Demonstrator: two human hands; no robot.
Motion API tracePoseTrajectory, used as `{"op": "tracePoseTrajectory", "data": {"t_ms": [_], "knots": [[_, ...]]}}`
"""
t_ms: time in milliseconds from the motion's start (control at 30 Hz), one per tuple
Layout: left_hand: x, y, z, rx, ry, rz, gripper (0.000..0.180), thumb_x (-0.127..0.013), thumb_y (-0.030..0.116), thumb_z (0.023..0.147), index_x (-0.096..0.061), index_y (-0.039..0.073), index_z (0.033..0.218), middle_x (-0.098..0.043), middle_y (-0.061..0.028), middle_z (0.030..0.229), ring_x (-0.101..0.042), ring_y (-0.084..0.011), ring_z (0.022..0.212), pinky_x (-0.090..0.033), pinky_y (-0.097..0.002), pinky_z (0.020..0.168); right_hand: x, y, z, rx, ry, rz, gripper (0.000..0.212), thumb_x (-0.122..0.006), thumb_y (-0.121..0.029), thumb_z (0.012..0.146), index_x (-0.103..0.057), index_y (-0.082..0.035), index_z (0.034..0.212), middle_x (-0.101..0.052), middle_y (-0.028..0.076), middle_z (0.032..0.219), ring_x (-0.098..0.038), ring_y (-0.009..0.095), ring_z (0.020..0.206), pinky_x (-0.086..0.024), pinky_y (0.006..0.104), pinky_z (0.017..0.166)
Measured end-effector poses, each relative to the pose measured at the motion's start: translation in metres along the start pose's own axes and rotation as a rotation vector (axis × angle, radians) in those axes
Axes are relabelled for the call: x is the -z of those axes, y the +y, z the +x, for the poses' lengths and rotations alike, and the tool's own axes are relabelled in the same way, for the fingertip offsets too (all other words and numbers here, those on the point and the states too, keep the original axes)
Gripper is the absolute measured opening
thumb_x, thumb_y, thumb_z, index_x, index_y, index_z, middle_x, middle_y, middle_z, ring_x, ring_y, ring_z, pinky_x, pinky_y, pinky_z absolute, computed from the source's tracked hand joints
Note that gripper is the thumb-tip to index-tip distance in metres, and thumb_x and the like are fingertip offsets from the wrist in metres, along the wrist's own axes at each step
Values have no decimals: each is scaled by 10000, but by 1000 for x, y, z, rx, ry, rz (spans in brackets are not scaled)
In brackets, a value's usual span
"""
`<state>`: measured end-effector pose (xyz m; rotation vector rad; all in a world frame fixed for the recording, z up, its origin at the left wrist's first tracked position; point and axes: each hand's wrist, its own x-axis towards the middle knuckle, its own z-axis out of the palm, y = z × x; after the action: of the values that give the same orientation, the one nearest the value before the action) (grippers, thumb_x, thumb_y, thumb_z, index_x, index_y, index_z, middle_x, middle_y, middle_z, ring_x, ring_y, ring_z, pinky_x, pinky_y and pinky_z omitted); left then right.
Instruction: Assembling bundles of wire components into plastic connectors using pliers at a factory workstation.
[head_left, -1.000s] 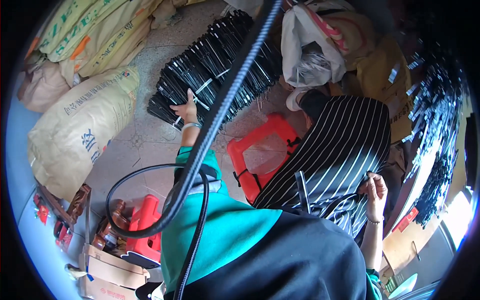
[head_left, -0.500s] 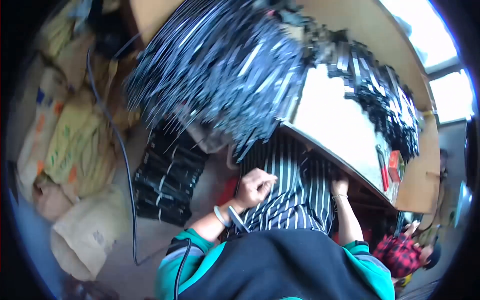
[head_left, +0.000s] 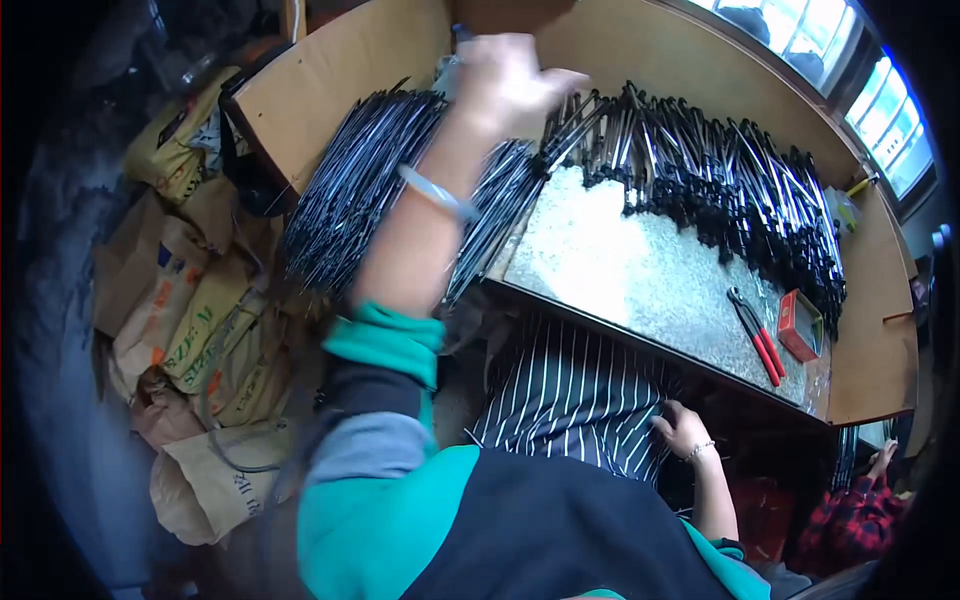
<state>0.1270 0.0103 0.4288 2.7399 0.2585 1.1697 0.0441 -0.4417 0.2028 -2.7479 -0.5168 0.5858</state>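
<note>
My left hand [head_left: 505,85] is raised over the far side of the workbench, blurred, with its thumb spread out to the right. The other fingers are partly hidden, and I make out nothing held in them. Below that raised arm lies a thick pile of thin dark rods [head_left: 350,185], partly covered by it. A second row of metal rods with black ends [head_left: 690,170] stands along the back of the bench, right of the hand. My right hand [head_left: 685,430] rests by the striped apron [head_left: 570,400] on my lap, its fingers loosely apart and empty.
Red-handled pliers [head_left: 757,340] and a small red box [head_left: 800,325] lie on the pale bench top [head_left: 640,290]. Wooden panels [head_left: 340,80] rim the bench. Printed sacks [head_left: 200,330] crowd the floor at left. Another person in a checked sleeve [head_left: 850,525] is at lower right.
My left hand has swung up from my lap to above the bench. The right hand has come out from under the bench edge onto my lap. The view has shifted too.
</note>
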Motion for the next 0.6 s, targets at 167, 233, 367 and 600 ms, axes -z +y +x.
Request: {"op": "tracePoseTrajectory", "data": {"t_ms": [167,233,367,600], "knots": [[-8,-228,-22,522,-729,450,922,-405,804,670,-647,-42,945,-635,-210,947,-606,-331,924,-456,-377,841,29,-53,-6,229,45,264,346,-626,-216,790,-563,-7,1059,-621,201,900,-614,333,836,-495,366,725],[-7,-257,-47,664,-699,189,990,-397,802,681,-571,-90,1073,-574,-237,1105,-546,-340,1054,-415,-369,910,23,-48,-4,331,105,317,307,-634,-178,786,-576,-6,1034,-625,186,858,-624,314,789,-499,347,692],[-4,-261,-61,786,-795,135,1004,-399,792,692,-536,-111,1110,-547,-258,1142,-519,-348,1094,-379,-361,950,21,-47,1,344,108,393,263,-644,-131,773,-593,-4,998,-620,154,768,-622,265,687,-495,314,631],[-10,-174,-63,632,-732,264,1067,-409,790,681,-361,-101,1265,-480,-293,1208,-459,-375,1158,-332,-399,990,28,-62,19,456,126,532,228,-611,-81,786,-590,4,997,-616,115,756,-601,182,620,-476,268,592]]}}
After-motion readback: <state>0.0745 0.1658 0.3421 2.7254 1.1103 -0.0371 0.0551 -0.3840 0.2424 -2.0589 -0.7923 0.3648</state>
